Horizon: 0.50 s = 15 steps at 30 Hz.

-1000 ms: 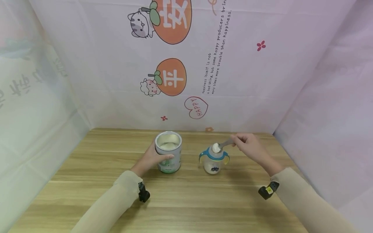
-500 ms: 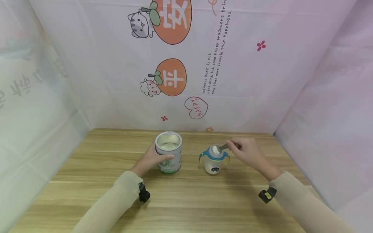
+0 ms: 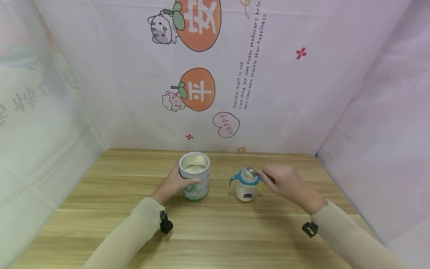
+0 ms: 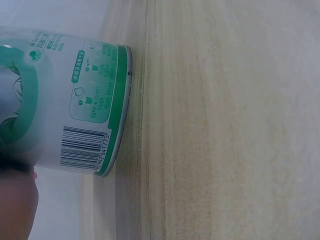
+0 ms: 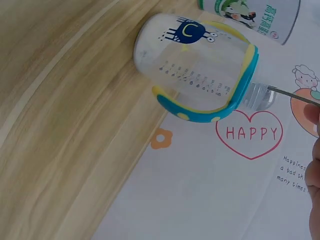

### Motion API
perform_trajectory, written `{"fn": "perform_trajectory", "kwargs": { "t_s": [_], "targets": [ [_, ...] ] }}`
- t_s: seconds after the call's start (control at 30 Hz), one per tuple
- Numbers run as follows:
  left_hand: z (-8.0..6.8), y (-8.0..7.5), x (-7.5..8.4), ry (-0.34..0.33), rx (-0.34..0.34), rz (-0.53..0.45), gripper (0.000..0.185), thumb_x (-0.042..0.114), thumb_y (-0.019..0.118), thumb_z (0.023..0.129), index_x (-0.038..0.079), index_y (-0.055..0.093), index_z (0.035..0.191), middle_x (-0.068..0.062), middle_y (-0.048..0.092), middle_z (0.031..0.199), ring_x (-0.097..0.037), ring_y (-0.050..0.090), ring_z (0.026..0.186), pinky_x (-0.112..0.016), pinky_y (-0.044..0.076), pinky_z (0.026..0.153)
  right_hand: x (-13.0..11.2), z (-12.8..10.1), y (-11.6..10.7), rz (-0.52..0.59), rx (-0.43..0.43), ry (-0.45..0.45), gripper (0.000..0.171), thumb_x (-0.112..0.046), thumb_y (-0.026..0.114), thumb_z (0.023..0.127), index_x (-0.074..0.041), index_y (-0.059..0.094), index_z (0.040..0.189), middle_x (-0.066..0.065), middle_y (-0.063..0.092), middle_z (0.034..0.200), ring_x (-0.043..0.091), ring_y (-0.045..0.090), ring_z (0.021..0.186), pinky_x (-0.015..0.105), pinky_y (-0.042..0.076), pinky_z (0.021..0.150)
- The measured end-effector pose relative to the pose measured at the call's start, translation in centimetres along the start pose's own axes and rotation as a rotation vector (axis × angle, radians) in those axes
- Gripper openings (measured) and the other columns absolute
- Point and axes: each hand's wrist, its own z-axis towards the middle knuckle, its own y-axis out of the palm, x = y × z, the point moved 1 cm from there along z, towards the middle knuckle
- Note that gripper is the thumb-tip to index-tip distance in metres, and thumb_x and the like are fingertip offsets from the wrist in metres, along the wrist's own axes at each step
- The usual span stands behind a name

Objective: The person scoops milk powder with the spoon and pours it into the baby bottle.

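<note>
Toward the far edge of the bench point(image 3: 215, 231), the head view shows the left hand point(image 3: 173, 184) with fingers curled round the open tin point(image 3: 195, 175), and the right hand point(image 3: 285, 183) pinching a spoon point(image 3: 252, 173) tipped over the mouth of the baby bottle point(image 3: 246, 185). Left wrist view: tin point(image 4: 65, 105) upright on the wood, fingers mostly hidden. Right wrist view: bottle point(image 5: 200, 65) standing, spoon handle point(image 5: 292, 95) at its neck. Judged step: emptying powder into the bottle; next calls for lifting the spoon clear without knocking it
</note>
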Motion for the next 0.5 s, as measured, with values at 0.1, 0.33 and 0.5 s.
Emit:
{"fn": "perform_trajectory", "kwargs": {
  "t_s": [0.1,0.33,0.5],
  "targets": [
    [-0.1,0.0,0.1,0.001,0.001,0.001,0.103,0.037,0.091,0.074,0.031,0.025,0.154,-0.006,0.049,0.143,-0.030,0.044,0.134,-0.062,0.031,0.110,-0.2,-0.2,0.0,-0.057,0.004,-0.070,0.038,-0.028,0.045,0.108,-0.014,0.054,0.073,-0.011,0.040,0.060,-0.002,0.029,0.052,0.013,0.026,0.041],
    [-0.1,0.1,0.1,0.003,0.001,-0.006,0.104,0.036,0.091,0.074,0.031,0.025,0.154,-0.006,0.048,0.144,-0.031,0.044,0.134,-0.062,0.031,0.110,-0.7,-0.2,-0.3,-0.136,0.010,-0.233,0.039,-0.025,0.041,0.108,-0.010,0.056,0.075,-0.010,0.034,0.058,-0.002,0.018,0.053,0.013,0.019,0.041],
    [-0.1,0.1,0.2,0.005,-0.001,-0.011,0.103,0.035,0.091,0.075,0.031,0.025,0.154,-0.005,0.048,0.144,-0.030,0.044,0.134,-0.061,0.031,0.110,-1.1,0.3,-0.7,-0.147,0.059,-0.324,0.037,-0.018,0.044,0.106,-0.009,0.054,0.071,-0.010,0.031,0.058,-0.003,0.012,0.058,0.012,0.016,0.040]
  ]
}}
